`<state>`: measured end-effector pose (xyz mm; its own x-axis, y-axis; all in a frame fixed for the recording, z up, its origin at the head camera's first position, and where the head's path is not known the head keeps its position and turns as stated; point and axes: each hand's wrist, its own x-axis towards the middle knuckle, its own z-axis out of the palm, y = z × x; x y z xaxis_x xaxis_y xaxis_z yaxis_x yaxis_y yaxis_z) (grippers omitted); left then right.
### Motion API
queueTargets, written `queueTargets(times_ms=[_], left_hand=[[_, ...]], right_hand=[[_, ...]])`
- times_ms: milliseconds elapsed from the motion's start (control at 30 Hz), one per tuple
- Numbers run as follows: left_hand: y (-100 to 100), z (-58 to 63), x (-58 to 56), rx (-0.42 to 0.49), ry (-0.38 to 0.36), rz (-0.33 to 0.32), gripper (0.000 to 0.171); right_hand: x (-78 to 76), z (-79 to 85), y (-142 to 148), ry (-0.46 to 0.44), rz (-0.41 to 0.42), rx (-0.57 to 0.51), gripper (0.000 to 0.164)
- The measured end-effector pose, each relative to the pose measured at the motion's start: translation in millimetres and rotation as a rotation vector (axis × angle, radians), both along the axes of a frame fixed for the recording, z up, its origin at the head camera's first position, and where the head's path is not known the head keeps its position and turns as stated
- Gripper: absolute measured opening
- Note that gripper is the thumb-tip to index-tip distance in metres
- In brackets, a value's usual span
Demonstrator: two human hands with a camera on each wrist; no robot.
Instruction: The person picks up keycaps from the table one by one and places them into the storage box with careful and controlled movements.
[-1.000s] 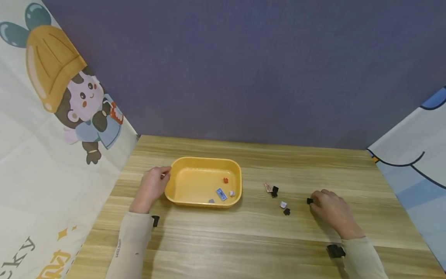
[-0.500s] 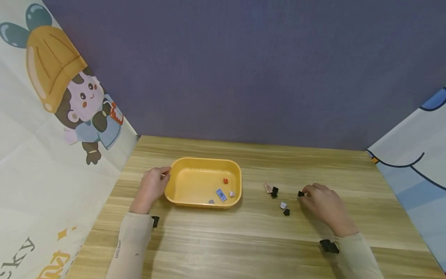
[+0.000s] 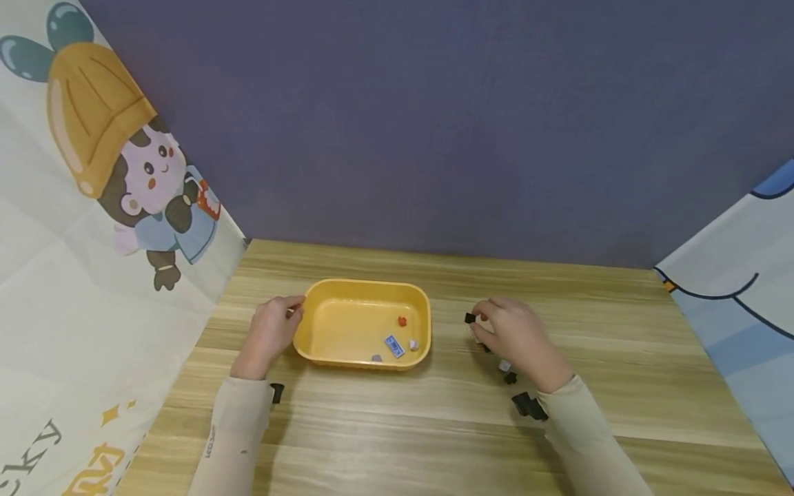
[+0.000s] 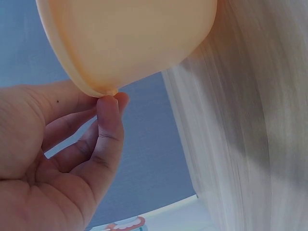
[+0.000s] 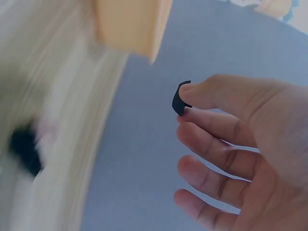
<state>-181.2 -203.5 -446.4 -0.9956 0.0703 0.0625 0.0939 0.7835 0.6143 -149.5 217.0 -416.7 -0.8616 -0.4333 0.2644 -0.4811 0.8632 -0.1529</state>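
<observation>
My left hand (image 3: 271,335) pinches the left rim of a yellow plastic tray (image 3: 341,331) between thumb and fingers. Inside the tray lie a small red piece (image 3: 402,321), a blue printed tile (image 3: 394,346), a white piece (image 3: 413,344) and a grey piece (image 3: 376,358). To the right of the tray, my right hand (image 3: 517,339) holds a small black plastic piece (image 5: 178,102) between thumb and index finger, above the table. Below that hand, a black piece and a pale printed tile are partly hidden. By its wrist lie a white piece (image 3: 505,366) and a star-shaped black piece (image 3: 511,377).
The wood-grain table (image 3: 384,427) meets a dark blue upright panel (image 3: 434,138) at the back. Printed cloths stand at the left (image 3: 112,331) and right sides. Black camera mounts (image 3: 528,406) sit at both wrists.
The right hand has moved left and away from me, carrying the black plastic piece toward the tray and over the loose pieces. My left hand and the tray stay in place.
</observation>
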Motion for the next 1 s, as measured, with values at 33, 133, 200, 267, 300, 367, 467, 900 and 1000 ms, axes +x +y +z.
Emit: queueTargets(times_ms=[33,133,200,267,300,367,467,900,1000], left_hand=[[-0.1,0.1,-0.1,0.001,0.000,0.000,0.030],[-0.2,0.5,-0.1,0.002,0.002,0.001,0.030],[-0.3,0.5,-0.1,0.001,0.007,-0.001,0.030],[-0.3,0.3,0.0,0.000,0.011,-0.005,0.030],[-0.3,0.2,0.0,0.000,0.012,-0.007,0.030],[-0.2,-0.2,0.1,0.000,0.012,-0.011,0.030],[0.3,-0.2,0.4,0.002,0.012,-0.012,0.030],[0.3,-1.1,-1.2,0.004,0.016,-0.008,0.030],[0.0,-0.5,-1.5,0.007,0.014,-0.005,0.030]], right_hand=[[-2.1,2.5,-7.2,0.009,0.012,0.004,0.020],[-8.3,8.3,-26.9,0.019,0.049,0.001,0.020],[-12.5,10.0,-38.5,0.023,0.071,0.001,0.020],[-15.7,11.3,-48.5,0.024,0.091,-0.012,0.019],[-16.6,12.0,-53.0,0.024,0.100,-0.019,0.019],[-18.4,12.7,-60.3,0.025,0.116,-0.029,0.018],[-19.7,13.1,-67.8,0.029,0.136,-0.042,0.020],[-18.6,11.2,-64.0,0.009,0.111,-0.081,0.023],[-18.7,10.1,-56.0,0.012,0.100,-0.088,0.022]])
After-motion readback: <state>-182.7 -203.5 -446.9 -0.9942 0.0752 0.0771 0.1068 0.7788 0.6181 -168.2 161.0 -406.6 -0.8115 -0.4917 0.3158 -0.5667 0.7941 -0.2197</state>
